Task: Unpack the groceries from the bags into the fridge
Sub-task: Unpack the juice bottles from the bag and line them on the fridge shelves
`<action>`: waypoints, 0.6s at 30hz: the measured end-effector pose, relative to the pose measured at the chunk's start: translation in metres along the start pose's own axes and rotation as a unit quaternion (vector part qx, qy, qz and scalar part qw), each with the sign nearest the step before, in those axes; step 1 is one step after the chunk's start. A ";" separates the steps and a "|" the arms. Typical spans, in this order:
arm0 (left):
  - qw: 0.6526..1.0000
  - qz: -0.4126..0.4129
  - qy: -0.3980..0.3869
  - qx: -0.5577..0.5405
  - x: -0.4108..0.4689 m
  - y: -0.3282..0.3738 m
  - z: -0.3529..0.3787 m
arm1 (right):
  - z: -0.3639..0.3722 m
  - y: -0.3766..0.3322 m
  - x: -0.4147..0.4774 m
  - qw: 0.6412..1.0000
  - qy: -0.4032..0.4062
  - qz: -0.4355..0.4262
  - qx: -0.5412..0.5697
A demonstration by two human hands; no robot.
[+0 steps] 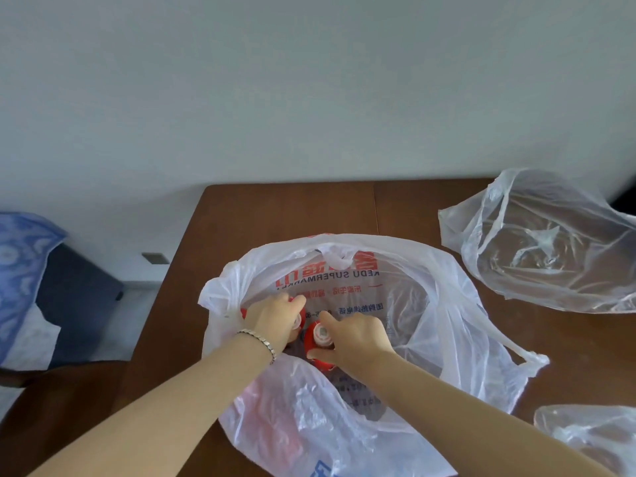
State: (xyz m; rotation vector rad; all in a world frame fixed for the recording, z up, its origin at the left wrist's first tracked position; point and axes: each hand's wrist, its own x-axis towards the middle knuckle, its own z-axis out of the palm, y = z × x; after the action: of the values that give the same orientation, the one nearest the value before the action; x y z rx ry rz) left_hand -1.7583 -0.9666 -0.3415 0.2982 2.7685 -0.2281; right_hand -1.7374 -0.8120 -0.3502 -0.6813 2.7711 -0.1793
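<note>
Left hand (275, 320) curled round left red-capped bottle (300, 318), right hand (359, 335) pinching right red-capped bottle (318, 335), both down inside printed supermarket bag (447, 290) on worktop (275, 208). Likely trouble: thin film clinging and rising with the bottles, or cap-only grip slipping mid-lift. Slack clear bags (550, 242) at right, within snagging reach. Fridge out of view, carry likely ahead.

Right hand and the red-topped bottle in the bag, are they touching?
Touching. In the head view the right hand curls thumb and forefinger round the red-topped bottle inside the white bag.
</note>
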 end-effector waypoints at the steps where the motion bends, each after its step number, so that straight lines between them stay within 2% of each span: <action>1: 1.000 -0.003 0.011 -0.001 -0.001 0.000 0.002 | -0.001 0.000 0.001 1.000 -0.006 -0.004 -0.006; 7: 0.996 -0.042 0.058 -0.047 -0.012 -0.005 0.007 | -0.004 -0.010 0.007 0.999 -0.042 0.013 -0.006; 11: 0.993 -0.059 0.052 -0.084 -0.017 -0.005 -0.003 | -0.009 -0.008 -0.003 0.994 -0.059 0.080 0.038; 15: 0.992 -0.004 0.050 -0.114 -0.019 -0.006 -0.023 | -0.026 -0.005 -0.031 0.981 -0.043 0.173 0.073; 18: 0.984 0.070 0.094 -0.134 -0.028 -0.001 -0.044 | -0.053 -0.001 -0.062 0.957 0.027 0.247 0.148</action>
State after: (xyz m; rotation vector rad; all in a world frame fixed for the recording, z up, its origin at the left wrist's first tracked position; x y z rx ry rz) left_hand -1.7466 -0.9637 -0.2905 0.4634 2.9003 0.2188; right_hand -1.7005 -0.7806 -0.2850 0.0948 2.7778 -0.4941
